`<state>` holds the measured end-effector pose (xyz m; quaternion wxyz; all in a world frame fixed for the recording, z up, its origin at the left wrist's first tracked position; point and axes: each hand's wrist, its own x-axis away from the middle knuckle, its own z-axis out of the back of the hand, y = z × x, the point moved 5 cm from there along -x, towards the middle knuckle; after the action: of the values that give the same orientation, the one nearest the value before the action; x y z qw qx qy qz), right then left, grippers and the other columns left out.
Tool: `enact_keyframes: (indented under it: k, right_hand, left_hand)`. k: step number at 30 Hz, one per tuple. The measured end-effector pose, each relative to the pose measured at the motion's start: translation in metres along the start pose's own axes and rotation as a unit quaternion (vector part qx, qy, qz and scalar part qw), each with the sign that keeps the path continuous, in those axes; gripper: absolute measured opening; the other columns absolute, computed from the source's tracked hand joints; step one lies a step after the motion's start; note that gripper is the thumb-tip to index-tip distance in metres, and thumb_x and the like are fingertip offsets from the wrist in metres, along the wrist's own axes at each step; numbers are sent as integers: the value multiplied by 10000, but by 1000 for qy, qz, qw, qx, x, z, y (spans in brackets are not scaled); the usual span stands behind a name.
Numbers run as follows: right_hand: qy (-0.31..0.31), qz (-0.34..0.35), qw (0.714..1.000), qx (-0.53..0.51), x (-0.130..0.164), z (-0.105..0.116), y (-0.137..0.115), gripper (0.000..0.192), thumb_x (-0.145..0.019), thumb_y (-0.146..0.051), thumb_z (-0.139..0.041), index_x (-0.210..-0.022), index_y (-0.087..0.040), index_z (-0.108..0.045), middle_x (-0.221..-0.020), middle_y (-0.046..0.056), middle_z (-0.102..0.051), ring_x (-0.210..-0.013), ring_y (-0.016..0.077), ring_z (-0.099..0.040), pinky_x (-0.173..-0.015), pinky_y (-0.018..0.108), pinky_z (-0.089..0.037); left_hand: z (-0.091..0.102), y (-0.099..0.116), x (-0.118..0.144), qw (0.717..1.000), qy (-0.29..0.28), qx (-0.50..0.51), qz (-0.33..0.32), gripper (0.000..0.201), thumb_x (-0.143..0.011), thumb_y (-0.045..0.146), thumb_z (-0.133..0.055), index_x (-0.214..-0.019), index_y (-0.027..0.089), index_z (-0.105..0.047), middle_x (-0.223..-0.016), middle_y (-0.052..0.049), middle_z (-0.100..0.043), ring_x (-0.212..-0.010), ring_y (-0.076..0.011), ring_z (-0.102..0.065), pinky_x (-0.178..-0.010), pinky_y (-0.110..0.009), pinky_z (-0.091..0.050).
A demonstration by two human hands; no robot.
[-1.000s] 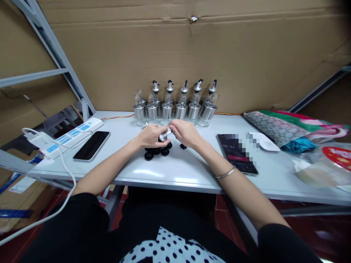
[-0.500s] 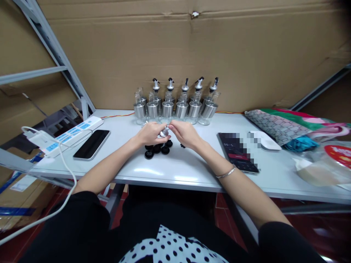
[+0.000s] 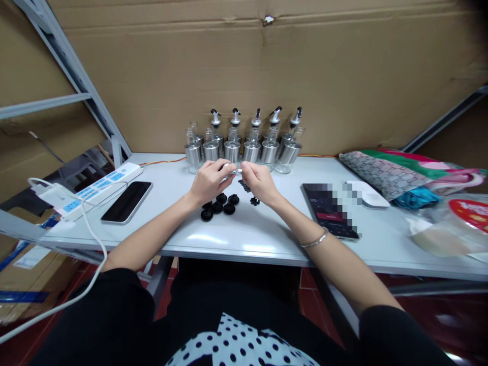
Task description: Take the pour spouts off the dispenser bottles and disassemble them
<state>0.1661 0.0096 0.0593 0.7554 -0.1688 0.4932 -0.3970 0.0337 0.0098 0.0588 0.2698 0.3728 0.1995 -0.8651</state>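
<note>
My left hand (image 3: 210, 182) is closed around a silver pourer top (image 3: 237, 172), mostly hidden by the fingers. My right hand (image 3: 260, 182) pinches at the tip end of that piece; whatever lies between its thumb and finger is too small to make out. Below the left hand, several round black stoppers (image 3: 217, 207) lie on the white table. Small black parts (image 3: 254, 201) sit in a little cluster under my right hand, and more dark pieces (image 3: 244, 186) show just beside its fingers.
Behind my hands stand several glass bottles with steel sleeves (image 3: 232, 151), the back ones with pourers (image 3: 255, 122). At left lie a phone (image 3: 127, 202) and a power strip (image 3: 102, 188). Another phone (image 3: 331, 211), a white device (image 3: 368, 194), a patterned bag (image 3: 385, 175) and tape (image 3: 450, 229) are at right.
My left hand has turned over the silver piece, covering more of it, and both hands have risen slightly away from me. More of the black parts below now show.
</note>
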Motion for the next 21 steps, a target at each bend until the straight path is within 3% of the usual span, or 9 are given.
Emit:
enact_keyframes:
  k: [3,10,16,21]
  right_hand:
    - [-15,-9,1000,-4,1,-2,3,563,-898,-649,-222,-567,-214,-354,-505,-32,-396,-503,104,-393,-540,238,-321]
    - [-92,32,990,104,6,-2,-5,270,-892,-336,-284,-691,-214,-417,-562,-26,-452,-515,113,-414,-562,228,-302]
    - [-111,50,971,204,6,-1,-5,150,-808,-260,-405,-767,-188,-530,-635,5,-557,-556,126,-454,-575,230,-301]
    - [-96,83,974,190,7,-1,-5,123,-763,-209,-422,-793,-184,-538,-672,10,-580,-569,123,-463,-591,227,-322]
  left_hand:
    - [1,0,1,1000,7,4,6,177,-945,248,-402,-1040,214,-548,-1045,-70,-636,-894,-163,-605,-747,-291,-427]
    - [-6,-2,5,998,-26,63,9,185,-920,306,-417,-808,185,-500,-720,-18,-603,-655,-152,-544,-766,-329,-407]
    - [-10,-3,5,998,-40,48,27,217,-921,347,-416,-843,174,-520,-842,-60,-632,-777,-182,-572,-767,-337,-394]
    - [-6,2,5,999,-4,25,-20,219,-929,318,-441,-813,166,-549,-872,-77,-642,-823,-182,-583,-741,-311,-409]
